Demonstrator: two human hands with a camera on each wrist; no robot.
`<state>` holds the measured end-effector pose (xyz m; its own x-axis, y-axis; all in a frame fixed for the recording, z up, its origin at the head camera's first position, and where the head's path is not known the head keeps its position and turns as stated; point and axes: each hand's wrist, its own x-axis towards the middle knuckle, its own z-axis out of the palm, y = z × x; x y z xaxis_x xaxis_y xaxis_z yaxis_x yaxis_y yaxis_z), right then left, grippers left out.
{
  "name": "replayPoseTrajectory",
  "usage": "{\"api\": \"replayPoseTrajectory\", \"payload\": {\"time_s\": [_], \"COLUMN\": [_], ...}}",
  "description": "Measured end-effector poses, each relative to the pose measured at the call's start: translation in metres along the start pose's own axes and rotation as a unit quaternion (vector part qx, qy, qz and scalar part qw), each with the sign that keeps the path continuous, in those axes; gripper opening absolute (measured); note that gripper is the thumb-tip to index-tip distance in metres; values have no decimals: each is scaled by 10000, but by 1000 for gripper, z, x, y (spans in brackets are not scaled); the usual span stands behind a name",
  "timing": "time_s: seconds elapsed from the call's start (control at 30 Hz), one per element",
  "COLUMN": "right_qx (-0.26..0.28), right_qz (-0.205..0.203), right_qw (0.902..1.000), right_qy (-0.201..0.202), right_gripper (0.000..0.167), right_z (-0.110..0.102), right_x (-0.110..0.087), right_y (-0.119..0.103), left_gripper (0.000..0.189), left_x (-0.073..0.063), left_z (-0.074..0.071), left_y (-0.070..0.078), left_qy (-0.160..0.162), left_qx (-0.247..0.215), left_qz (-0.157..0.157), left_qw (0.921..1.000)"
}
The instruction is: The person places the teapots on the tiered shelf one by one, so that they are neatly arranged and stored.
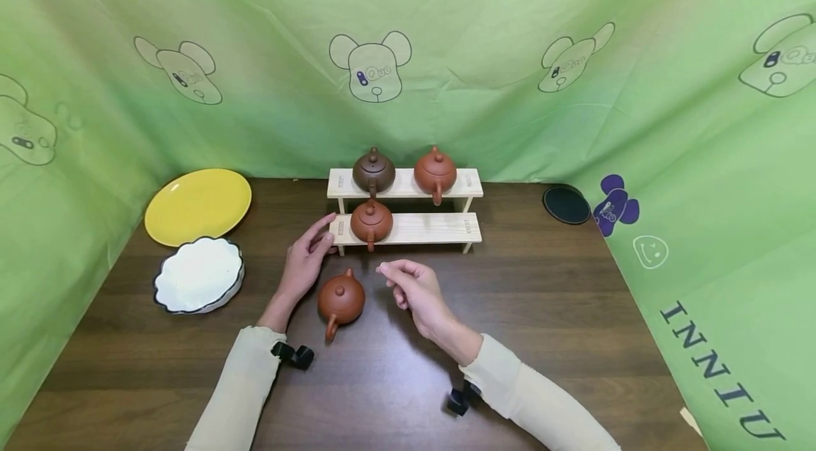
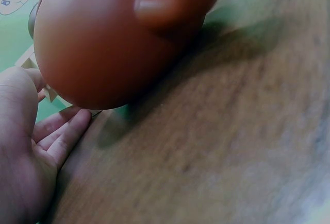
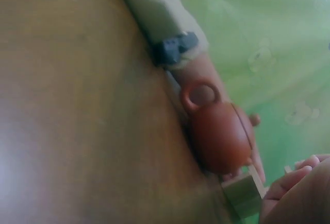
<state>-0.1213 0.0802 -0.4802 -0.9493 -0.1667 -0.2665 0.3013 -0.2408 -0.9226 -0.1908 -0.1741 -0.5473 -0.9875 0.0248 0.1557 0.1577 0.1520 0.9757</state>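
My left hand (image 1: 304,260) touches the left end of the lower wooden display shelf (image 1: 433,228), its fingers fairly straight. On that shelf, toward the left, sits a reddish-brown clay teapot (image 1: 372,222). Another reddish-brown teapot (image 1: 341,297) stands on the table between my forearms; it looms close in the left wrist view, its round body (image 2: 103,44) hiding part of the shelf. My right hand (image 1: 417,295) hovers in front of the shelf, fingers loosely curled and thumb near the index fingertip, with nothing visible in it.
The upper wooden shelf (image 1: 404,185) bears a dark brown teapot (image 1: 374,173) and a reddish one (image 1: 435,172). At left lie a yellow oval plate (image 1: 197,207) and a white scalloped dish (image 1: 199,275). A dark round coaster (image 1: 567,204) lies far right. Green curtain (image 1: 484,104) surrounds the table.
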Motion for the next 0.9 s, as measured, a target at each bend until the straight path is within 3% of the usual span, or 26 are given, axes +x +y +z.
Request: {"api": "replayPoseTrajectory", "payload": {"time_s": [0.1,0.2,0.27,0.37,0.53,0.63,0.77,0.9], "right_qx": [-20,-57,-92,-191,-330,-383,-432,-505], "right_qz": [-52,-72,-28,77,260,356,479,597], "right_qw": [10000,9999,9999,9994,9974,9960,9942,9893], "right_qy": [-2,-67,-140,-294,-585,-721,-861,-1232], "right_gripper": [10,10,9,9,11,11,17,27], "right_z": [2,3,4,5,7,8,8,9], "right_x": [-8,-15,-20,-27,-39,-43,-46,-47], "right_y": [3,5,6,10,15,18,24,30], "left_gripper": [45,45,44,44,45,46,46,45], "left_x": [4,3,4,4,-3,-6,-6,-5], "left_z": [-2,-1,-3,-2,1,3,4,4], "left_y": [-12,-10,-18,-17,4,15,18,15], "left_qy": [-27,-27,-72,16,99,75,72,70], "left_qx": [-104,-217,-435,-369,-103,49,72,-30], "left_qz": [13,206,357,272,227,47,-135,-10], "left_qw": [9999,9995,9984,9989,9996,9999,9999,10000]}}
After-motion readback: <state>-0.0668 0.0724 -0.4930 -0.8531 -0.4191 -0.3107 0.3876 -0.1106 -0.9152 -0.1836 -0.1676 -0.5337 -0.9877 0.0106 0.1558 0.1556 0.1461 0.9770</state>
